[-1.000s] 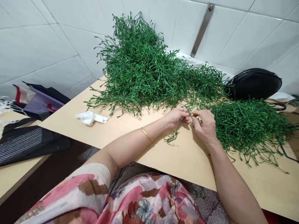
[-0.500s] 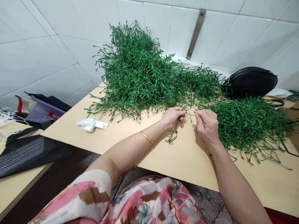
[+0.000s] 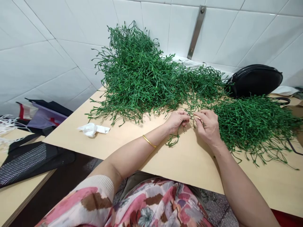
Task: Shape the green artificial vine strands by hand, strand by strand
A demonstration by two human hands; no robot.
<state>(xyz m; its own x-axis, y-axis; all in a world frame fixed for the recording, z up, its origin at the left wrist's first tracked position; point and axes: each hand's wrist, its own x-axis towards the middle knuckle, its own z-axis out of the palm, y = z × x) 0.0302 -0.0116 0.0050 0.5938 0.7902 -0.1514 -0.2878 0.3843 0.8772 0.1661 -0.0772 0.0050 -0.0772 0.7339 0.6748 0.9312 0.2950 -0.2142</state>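
At the left, a white tissue point(image 3: 89, 129) lies on the tabletop point(image 3: 125, 134), well apart from your hands, perhaps to spare your working space. The large green heap point(image 3: 142, 75) leans toward the wall, probably leaving the near edge free. Your left hand point(image 3: 178, 121) pinches a green sprig point(image 3: 173, 141), its tips trailing below, likely to steady it. Your right hand point(image 3: 208, 124) faces it with fingers bent close; I cannot tell whether they grip a stem. Beside it lies the smaller green heap point(image 3: 248, 126), within easy reach, with a black bag point(image 3: 258, 80) behind.
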